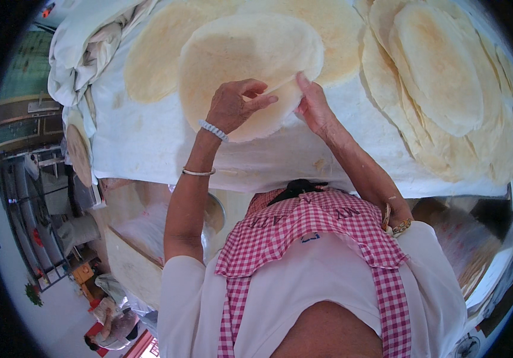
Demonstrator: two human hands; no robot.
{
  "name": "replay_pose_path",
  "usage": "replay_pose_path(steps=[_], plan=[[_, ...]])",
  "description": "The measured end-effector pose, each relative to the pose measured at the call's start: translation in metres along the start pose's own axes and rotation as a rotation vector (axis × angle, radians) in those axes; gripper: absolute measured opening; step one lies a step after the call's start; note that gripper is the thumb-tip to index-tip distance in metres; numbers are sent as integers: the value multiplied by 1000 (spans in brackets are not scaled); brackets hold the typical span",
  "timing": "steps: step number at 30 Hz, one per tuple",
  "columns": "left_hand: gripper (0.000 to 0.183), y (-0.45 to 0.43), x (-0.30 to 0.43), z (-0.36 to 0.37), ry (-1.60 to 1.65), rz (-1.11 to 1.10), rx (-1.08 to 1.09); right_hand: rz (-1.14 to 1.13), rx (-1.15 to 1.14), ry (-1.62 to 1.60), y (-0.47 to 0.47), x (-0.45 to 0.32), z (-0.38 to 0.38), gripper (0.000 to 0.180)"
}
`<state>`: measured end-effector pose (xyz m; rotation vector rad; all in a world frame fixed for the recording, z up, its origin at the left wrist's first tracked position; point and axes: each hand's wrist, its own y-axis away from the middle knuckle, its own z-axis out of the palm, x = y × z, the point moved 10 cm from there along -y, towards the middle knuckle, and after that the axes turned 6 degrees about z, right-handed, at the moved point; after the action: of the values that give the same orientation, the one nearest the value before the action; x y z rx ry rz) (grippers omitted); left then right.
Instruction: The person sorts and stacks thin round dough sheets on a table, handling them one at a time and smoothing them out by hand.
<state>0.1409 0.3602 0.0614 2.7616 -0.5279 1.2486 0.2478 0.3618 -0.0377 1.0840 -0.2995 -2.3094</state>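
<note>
A large, thin, pale flatbread (pixel 252 49) lies in front of me, overlapping other flatbreads on a white cloth-covered table (pixel 135 143). My right hand (pixel 314 103) grips its near right edge, thumb on top and fingers partly hidden underneath. Over the same sheet, my left hand (pixel 238 103) has its thumb and bent fingers close to a raised crease or thin edge that runs towards the right thumb. Whether the left fingertips pinch that edge, I cannot tell. Behind it lie a browner flatbread (pixel 153 58) on the left and another flatbread (pixel 341 49) on the right.
A broad pile of flatbreads (pixel 440 76) covers the table's right side. Bunched white cloth (pixel 99 49) lies at the far left. Clear plastic bags (pixel 144 228) and a pale board (pixel 131 268) are below the table edge. Another person (pixel 113 329) is in the background, lower left.
</note>
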Motion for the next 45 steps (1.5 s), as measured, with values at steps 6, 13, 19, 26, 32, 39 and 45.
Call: replay_pose_path(steps=[6, 13, 19, 26, 32, 39, 45], plan=[[17, -11, 6, -16, -576, 155, 90, -45, 41, 127, -5, 9, -21, 32], [28, -71, 5, -234, -1079, -125, 413, 42, 227, -3, -2, 30, -56, 38], [25, -65, 109, -263, -1258, 479, 586, 56, -121, -300, 5, 15, -21, 42], [12, -4, 41, -27, -745, 218, 183, -30, -282, -229, 2, 0, 4, 49], [45, 20, 52, 16, -593, 208, 174, -149, -150, -80, -1, -15, 8, 31], [26, 10, 27, -17, -540, 128, 248, -151, -149, -22, -5, -16, 14, 24], [17, -26, 6, -33, -1059, 27, 49, -138, 181, 129, -19, -3, -38, 7]])
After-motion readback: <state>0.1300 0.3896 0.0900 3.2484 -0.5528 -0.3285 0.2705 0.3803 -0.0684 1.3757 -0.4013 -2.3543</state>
